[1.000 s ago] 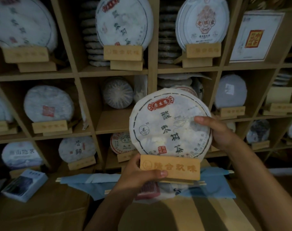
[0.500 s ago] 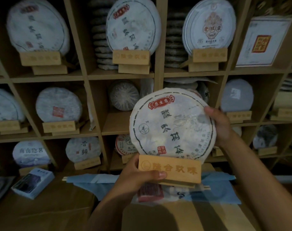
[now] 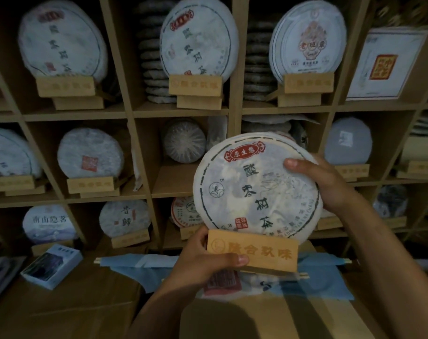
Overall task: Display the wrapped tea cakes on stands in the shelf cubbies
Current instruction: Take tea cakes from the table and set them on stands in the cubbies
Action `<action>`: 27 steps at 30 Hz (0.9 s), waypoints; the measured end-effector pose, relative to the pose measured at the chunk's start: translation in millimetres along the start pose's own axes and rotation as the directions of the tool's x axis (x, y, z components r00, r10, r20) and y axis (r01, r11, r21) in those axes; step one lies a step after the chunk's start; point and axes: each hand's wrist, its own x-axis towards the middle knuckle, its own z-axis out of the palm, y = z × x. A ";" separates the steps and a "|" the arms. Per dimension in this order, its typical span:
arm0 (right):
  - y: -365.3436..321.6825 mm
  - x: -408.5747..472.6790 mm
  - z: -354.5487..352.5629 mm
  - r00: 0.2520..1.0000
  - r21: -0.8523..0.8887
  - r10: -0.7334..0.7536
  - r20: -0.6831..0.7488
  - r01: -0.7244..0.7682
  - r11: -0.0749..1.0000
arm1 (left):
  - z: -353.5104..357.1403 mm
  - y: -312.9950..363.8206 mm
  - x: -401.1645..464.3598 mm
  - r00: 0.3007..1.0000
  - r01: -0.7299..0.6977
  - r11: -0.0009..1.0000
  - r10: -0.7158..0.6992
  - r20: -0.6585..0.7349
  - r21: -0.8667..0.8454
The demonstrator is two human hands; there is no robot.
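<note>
- The left hand (image 3: 203, 263) grips the light wooden display stand with orange characters (image 3: 253, 250) from below, thumb pressed on its front face. I think this keeps the stand level while it is carried.
- The right hand (image 3: 320, 182) holds the round white paper-wrapped tea cake with black calligraphy (image 3: 252, 189) at its right edge, thumb on the front, other fingers hidden behind. The cake stands upright in the stand, so this hand probably stops it from tipping.
- Both are in the air, in front of the wooden shelf (image 3: 235, 57), near the middle-row cubby (image 3: 173, 182) that has free floor before a small wrapped cake.
- That cubby looks like the likely destination.
</note>
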 end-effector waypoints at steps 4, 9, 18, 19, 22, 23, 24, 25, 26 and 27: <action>-5.6 -2.0 0.3 0.994 -0.014 0.105 -0.012 -0.106 0.994 | -1.1 -1.6 0.9 1.000 -0.001 1.000 0.001 -0.011 -0.005; -1.2 -8.1 6.9 0.993 -0.076 0.014 -0.117 -0.023 0.997 | -1.0 -3.7 2.1 1.000 0.006 1.000 -0.007 -0.024 -0.024; 14.8 -3.2 24.7 0.946 -0.042 -0.098 -0.308 0.089 0.995 | -6.4 2.2 8.2 0.998 -0.012 1.000 0.011 -0.056 -0.012; 15.9 -1.8 27.4 0.932 -0.063 -0.112 -0.344 0.096 0.993 | -6.6 2.0 8.7 0.999 -0.011 1.000 0.010 -0.047 -0.008; 16.4 2.6 31.4 0.913 -0.086 -0.131 -0.386 0.106 0.991 | -8.2 1.6 10.0 0.998 -0.010 1.000 0.009 -0.064 -0.011; 15.7 4.2 32.2 0.916 -0.081 -0.117 -0.384 0.093 0.992 | -9.1 0.9 11.1 0.997 -0.011 1.000 0.011 -0.079 -0.003; 16.3 6.1 31.7 0.920 -0.074 -0.099 -0.379 0.077 0.994 | -10.3 -0.2 12.3 0.995 -0.012 1.000 0.013 -0.095 0.007; 16.6 8.6 31.4 0.925 -0.065 -0.079 -0.372 0.059 0.996 | -11.5 -0.8 13.1 0.994 -0.011 1.000 0.013 -0.108 0.015; 16.9 11.4 31.3 0.929 -0.057 -0.059 -0.365 0.041 0.997 | -12.5 -1.2 14.0 0.993 -0.012 1.000 0.013 -0.115 0.017; 17.6 14.4 31.1 0.935 -0.050 -0.036 -0.353 0.020 0.999 | -13.9 -1.8 14.9 0.993 -0.013 1.000 0.015 -0.119 0.015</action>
